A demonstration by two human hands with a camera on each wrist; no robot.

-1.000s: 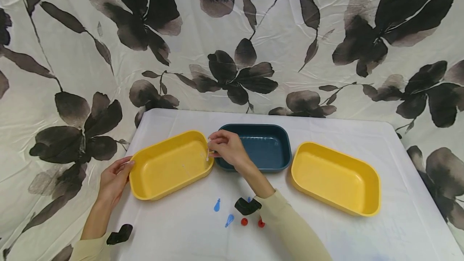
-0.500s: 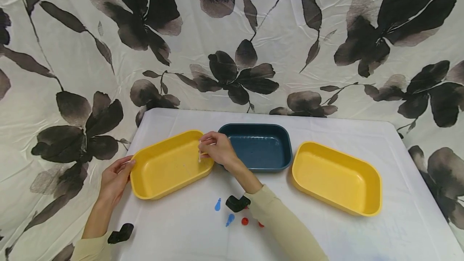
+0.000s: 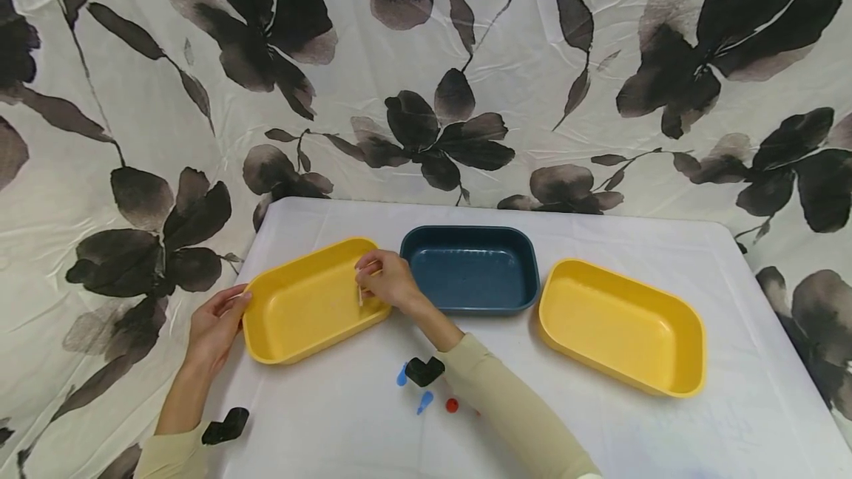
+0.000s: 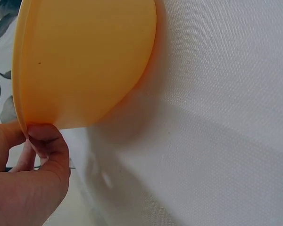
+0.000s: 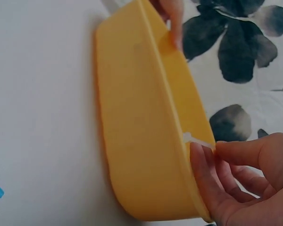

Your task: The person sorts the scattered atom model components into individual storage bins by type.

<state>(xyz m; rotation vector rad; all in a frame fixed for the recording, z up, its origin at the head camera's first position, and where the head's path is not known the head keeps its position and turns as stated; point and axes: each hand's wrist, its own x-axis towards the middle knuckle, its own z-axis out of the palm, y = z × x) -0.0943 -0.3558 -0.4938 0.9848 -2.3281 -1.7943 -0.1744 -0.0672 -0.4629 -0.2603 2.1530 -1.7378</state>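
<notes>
One stick, pinched by the right hand, is at the right end of the left tray, opposite the left hand gripping it.

Left hand gripped left yellow tray at its left end; right hand pinched thin white stick at its right end. Dark blue tray stood between the yellow trays.

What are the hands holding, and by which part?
Left hand: the left yellow tray, by its rim. Right hand: a white stick, pinched near one end.
</notes>
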